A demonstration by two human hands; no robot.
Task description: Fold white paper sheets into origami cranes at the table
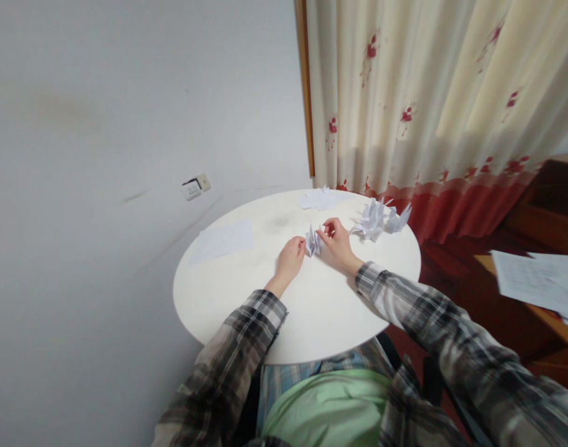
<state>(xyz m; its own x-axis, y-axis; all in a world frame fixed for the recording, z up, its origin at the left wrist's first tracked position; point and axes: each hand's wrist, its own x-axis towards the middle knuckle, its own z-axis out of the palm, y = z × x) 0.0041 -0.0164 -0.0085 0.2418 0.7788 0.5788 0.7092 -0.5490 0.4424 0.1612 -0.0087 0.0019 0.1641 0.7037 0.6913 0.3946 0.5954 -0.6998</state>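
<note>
A small folded white paper piece (312,241) stands on the round white table (246,304) between my two hands. My left hand (290,258) pinches its left side with curled fingers. My right hand (336,241) grips its right side, fingertips pressed together at the top. Both sleeves are plaid. To the right of my right hand lies a cluster of finished folded paper figures (379,220) with pointed wings.
A flat white sheet (223,241) lies on the table's left part, and a small stack of paper (320,198) sits at its far edge. A floral curtain (428,93) hangs behind. Loose papers (537,279) rest on a wooden surface at right. A wall socket (195,185) is at left.
</note>
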